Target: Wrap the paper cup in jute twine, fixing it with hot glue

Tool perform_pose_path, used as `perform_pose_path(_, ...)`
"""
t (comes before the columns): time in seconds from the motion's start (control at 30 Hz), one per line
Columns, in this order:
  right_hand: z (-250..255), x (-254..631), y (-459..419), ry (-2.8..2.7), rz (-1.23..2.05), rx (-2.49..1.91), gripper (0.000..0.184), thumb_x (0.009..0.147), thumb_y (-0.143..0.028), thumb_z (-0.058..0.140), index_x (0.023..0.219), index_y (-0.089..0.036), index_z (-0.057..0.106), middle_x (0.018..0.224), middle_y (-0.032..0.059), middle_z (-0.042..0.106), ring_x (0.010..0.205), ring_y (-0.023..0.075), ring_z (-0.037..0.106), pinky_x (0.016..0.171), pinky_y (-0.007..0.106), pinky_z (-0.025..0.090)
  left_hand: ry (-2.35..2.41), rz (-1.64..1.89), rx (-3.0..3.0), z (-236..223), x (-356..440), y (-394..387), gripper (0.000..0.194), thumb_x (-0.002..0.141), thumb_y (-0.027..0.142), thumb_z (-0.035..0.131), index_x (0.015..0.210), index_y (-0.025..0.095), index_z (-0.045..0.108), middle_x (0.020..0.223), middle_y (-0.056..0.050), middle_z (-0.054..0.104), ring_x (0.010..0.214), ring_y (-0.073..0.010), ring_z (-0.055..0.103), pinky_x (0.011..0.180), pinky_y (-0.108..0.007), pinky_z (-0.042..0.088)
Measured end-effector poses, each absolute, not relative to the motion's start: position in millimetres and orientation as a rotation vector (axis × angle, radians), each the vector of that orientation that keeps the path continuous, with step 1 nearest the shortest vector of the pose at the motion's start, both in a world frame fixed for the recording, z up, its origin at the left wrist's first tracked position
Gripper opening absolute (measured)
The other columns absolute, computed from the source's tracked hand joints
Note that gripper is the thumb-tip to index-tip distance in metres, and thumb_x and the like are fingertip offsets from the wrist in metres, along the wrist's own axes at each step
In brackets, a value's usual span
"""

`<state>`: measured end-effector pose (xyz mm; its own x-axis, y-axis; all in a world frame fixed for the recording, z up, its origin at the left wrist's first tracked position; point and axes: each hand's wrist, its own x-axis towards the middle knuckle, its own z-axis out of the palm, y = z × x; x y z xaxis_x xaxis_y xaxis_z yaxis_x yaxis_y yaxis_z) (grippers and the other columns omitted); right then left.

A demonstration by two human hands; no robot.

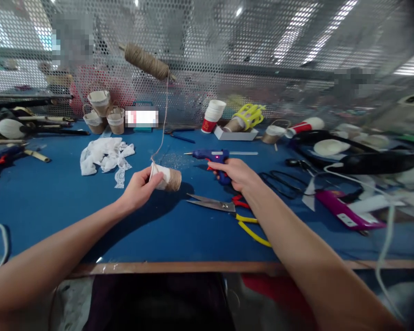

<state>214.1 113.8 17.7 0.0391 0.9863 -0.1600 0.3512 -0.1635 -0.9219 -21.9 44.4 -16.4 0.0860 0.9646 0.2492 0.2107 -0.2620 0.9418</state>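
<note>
While left hand (140, 189) grips twine-wrapped cup (168, 178) | right hand (237, 174) holds glue gun (212, 157)

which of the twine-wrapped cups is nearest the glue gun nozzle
The twine-wrapped cup tipped sideways in the left hand; the others sit farther back, none of them held.

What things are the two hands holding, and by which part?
The left hand holds a twine-wrapped cup by its white rim end; the right hand holds a glue gun by its handle.
</note>
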Motion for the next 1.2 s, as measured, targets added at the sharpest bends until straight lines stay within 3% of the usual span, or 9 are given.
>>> perform_pose_path(0.17,8.7,208.9,129.8,-1.531,0.969,-1.736,0.031,0.08,-0.029,0.054,0.052,-0.014,0.054,0.059,0.0059,0.062,0.045,0.0068,0.048,0.047,0.02,0.041,1.187,1.244,1.683,-15.7,-20.7,43.3,0.03,0.079,0.036,0.045,0.085,0.01,0.059,0.074,-0.003,0.06,0.063,-0.0108,0.048,0.062,-0.022,0.04)
perform_pose_path(0.3,4.8,206.0,135.7,-1.67,0.78,-1.889,0.039,0.083,-0.035,0.046,0.05,-0.015,0.052,0.055,0.0096,0.06,0.048,0.0134,0.053,0.048,0.026,0.042,1.179,1.234,1.739,-15.5,-19.6,42.6,0.03,0.079,0.035,0.044,0.087,0.011,0.06,0.074,-0.002,0.06,0.064,-0.0113,0.048,0.063,-0.022,0.039)
perform_pose_path(0.4,11.5,199.9,130.3,-1.772,0.572,-1.937,0.028,0.078,-0.031,0.055,0.056,-0.013,0.057,0.065,0.0137,0.063,0.072,0.023,0.06,0.063,0.031,0.044,1.193,1.221,1.774,-16.9,-19.7,43.1,0.03,0.08,0.035,0.043,0.087,0.011,0.059,0.07,-0.001,0.058,0.062,-0.0111,0.047,0.06,-0.022,0.038)
perform_pose_path(0.5,24.0,186.1,115.8,-1.905,0.456,-1.852,0.023,0.077,-0.034,0.056,0.071,-0.014,0.063,0.081,0.0128,0.065,0.091,0.0256,0.056,0.074,0.033,0.04,1.207,1.193,1.812,-18.8,-19.5,42.6,0.03,0.08,0.036,0.043,0.082,0.011,0.058,0.066,-0.001,0.055,0.06,-0.011,0.045,0.058,-0.022,0.036)
perform_pose_path(0.63,34.5,156.4,92.5,-2.117,0.633,-1.624,0.038,0.075,-0.053,0.051,0.069,-0.018,0.066,0.075,0.0041,0.066,0.075,0.0178,0.057,0.066,0.027,0.042,1.184,1.128,1.871,-18.4,-17.8,37.5,0.029,0.08,0.037,0.043,0.077,0.011,0.057,0.064,0.0,0.052,0.058,-0.0104,0.042,0.057,-0.022,0.035)
perform_pose_path(0.77,33.6,132.8,78.5,-2.098,1.128,-1.018,0.023,0.072,-0.04,0.059,0.079,-0.018,0.065,0.084,0.0034,0.067,0.077,0.0144,0.057,0.069,0.026,0.043,1.228,1.023,1.98,-13.9,-16.5,31.0,0.028,0.081,0.037,0.045,0.073,0.012,0.055,0.056,0.003,0.044,0.051,-0.0085,0.034,0.05,-0.021,0.029)
perform_pose_path(0.87,34.4,129.8,72.7,-1.843,1.267,-0.998,0.016,0.068,-0.028,0.063,0.079,-0.016,0.063,0.079,0.0028,0.065,0.069,0.0117,0.056,0.066,0.025,0.043,1.217,0.996,2.005,-10.8,-16.0,28.9,0.029,0.082,0.038,0.043,0.074,0.012,0.056,0.057,0.003,0.045,0.052,-0.009,0.035,0.05,-0.021,0.029)
perform_pose_path(0.97,38.6,136.2,68.3,-1.75,1.314,-1.033,0.012,0.067,-0.027,0.063,0.073,-0.016,0.061,0.069,0.0001,0.061,0.062,0.0098,0.052,0.061,0.024,0.041,1.158,0.991,1.936,-8.9,-15.4,28.7,0.032,0.082,0.039,0.043,0.081,0.011,0.058,0.063,0.001,0.051,0.056,-0.0103,0.041,0.054,-0.022,0.034)
perform_pose_path(1.2,39.6,152.0,69.6,-1.666,1.19,-0.967,0.016,0.068,-0.03,0.064,0.072,-0.016,0.06,0.069,-0.001,0.06,0.064,0.0089,0.051,0.066,0.024,0.04,1.072,1.085,1.602,-7.4,-14.5,30.6,0.032,0.079,0.042,0.049,0.083,0.011,0.059,0.072,-0.001,0.057,0.062,-0.0103,0.046,0.06,-0.021,0.038)
